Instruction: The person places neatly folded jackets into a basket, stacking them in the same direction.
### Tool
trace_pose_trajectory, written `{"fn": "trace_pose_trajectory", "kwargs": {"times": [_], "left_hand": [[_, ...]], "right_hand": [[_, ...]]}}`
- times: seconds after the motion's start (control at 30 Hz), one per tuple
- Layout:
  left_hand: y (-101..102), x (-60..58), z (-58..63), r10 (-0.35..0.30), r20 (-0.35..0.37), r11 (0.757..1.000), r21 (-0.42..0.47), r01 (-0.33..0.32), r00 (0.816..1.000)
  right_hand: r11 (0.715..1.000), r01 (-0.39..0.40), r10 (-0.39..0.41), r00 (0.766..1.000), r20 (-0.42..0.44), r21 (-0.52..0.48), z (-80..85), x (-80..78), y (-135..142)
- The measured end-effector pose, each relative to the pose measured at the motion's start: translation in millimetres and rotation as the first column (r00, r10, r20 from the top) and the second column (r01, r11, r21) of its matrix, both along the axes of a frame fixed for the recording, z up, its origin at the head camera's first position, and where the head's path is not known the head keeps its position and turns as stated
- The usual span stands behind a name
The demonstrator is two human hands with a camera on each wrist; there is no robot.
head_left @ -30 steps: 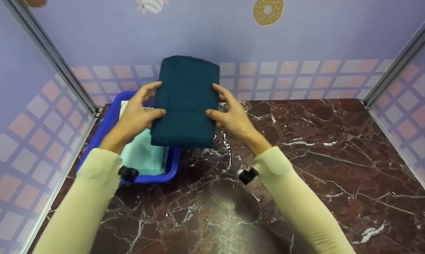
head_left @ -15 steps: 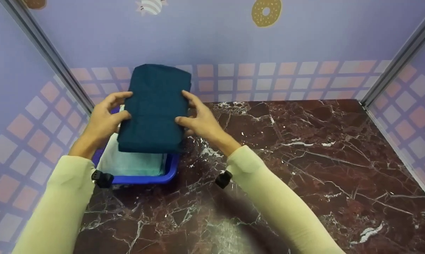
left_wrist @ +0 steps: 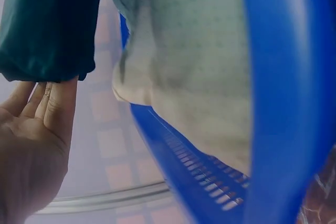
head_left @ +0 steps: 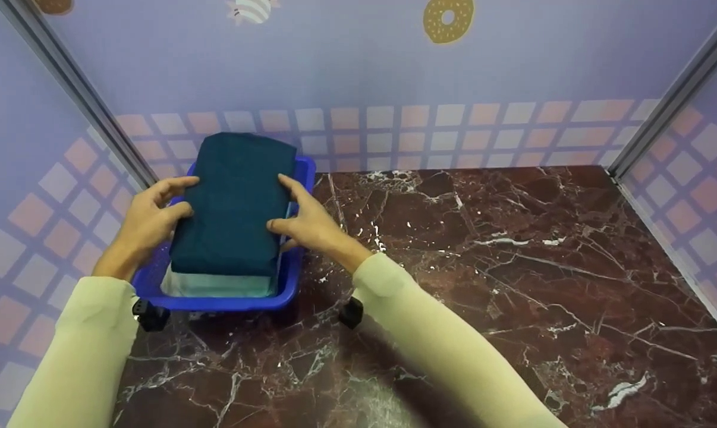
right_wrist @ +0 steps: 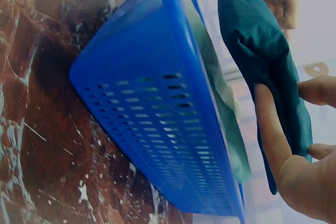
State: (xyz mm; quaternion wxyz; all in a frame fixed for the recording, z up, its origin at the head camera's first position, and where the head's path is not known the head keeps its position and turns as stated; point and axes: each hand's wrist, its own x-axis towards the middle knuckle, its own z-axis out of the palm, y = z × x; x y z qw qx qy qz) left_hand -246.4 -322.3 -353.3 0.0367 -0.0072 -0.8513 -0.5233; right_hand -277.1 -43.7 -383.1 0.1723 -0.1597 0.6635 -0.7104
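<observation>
A folded dark teal cloth (head_left: pixel 233 202) is held level between both hands, above a blue plastic basket (head_left: pixel 216 304). My left hand (head_left: pixel 150 217) grips its left edge, and in the left wrist view fingers (left_wrist: pixel 62 103) reach beneath the fold. On the opposite edge my right hand (head_left: pixel 314 223) pinches the cloth, with fingers on both faces of it in the right wrist view. Pale green folded fabric (head_left: pixel 222 285) fills the basket below; both wrist views show a gap between it and the teal cloth. Most of that lower fabric is hidden in the head view.
The basket stands on a dark red marbled tabletop (head_left: pixel 483 285), near the left wall. A lilac back wall (head_left: pixel 358 71) with pink and white squares rises behind, and metal strips (head_left: pixel 85 89) line the corners. Perforated sides (right_wrist: pixel 152 114) show on the basket.
Both hands have carried the teal cloth left and lower, from beside and over the basket's right part to right above it. The basket has stayed in place.
</observation>
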Motion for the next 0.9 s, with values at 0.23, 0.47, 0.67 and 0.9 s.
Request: {"fn": "trace_pose_trajectory", "kwargs": {"times": [0.23,0.47,0.67,0.9], "left_hand": [[-11.8,7.7,-5.8,-0.023,0.043,1.000,0.021,0.022,0.999],[-21.0,10.2,-12.3,-0.002,0.073,1.000,0.031,0.000,0.997],[-26.6,11.1,-20.7,0.017,0.101,1.000,-0.012,-0.016,0.995],[-27.9,9.2,-30.4,0.020,0.073,0.993,-0.118,-0.011,0.997]], "right_hand": [[0.998,0.014,-0.012,0.999,-0.038,0.054,-5.4,4.5,-11.4],[0.999,0.033,-0.032,0.999,-0.008,0.041,-11.2,8.9,-25.1],[0.993,0.041,-0.043,0.999,0.010,0.113,-16.9,12.2,-34.1],[0.949,0.091,-0.072,0.995,-0.074,0.303,-18.9,12.9,-41.7]]}}
